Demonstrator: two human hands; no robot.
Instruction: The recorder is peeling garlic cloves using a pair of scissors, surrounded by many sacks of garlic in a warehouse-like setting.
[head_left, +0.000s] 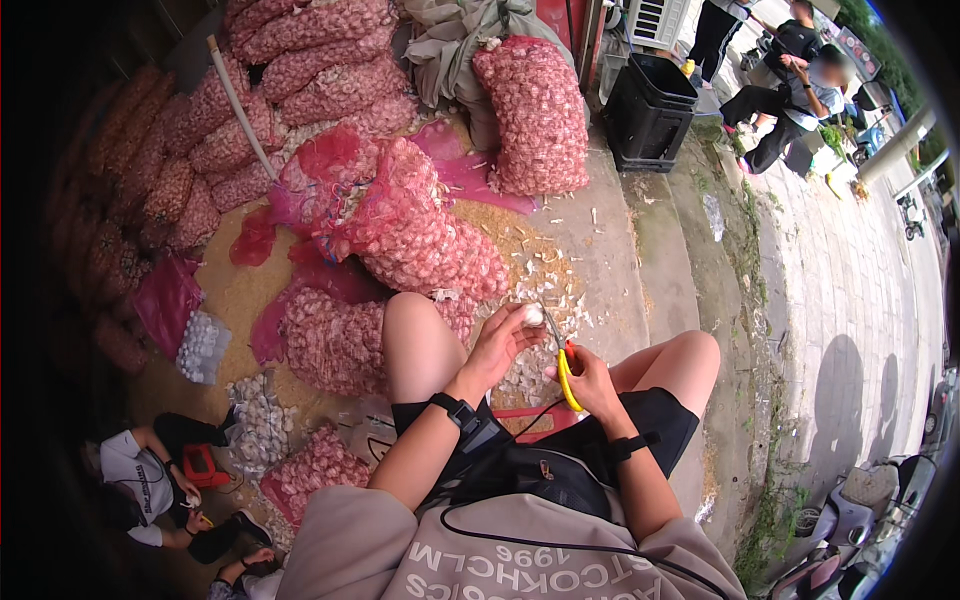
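A white garlic bulb is pinched in the fingertips of my left hand. My right hand is wrapped round the yellow-and-red handles of a pair of scissors. Their grey blades point up and reach the side of the bulb; I cannot tell whether they touch it. Scraps of pale garlic skin and stems lie on the ground beyond and below my hands. Just past my left knee lies a red mesh sack of garlic.
Stacked garlic sacks fill the back left, with one full sack upright at the back. A black bin stands right of it. At lower left a co-worker sits by a heap of white garlic. Scooters are at lower right.
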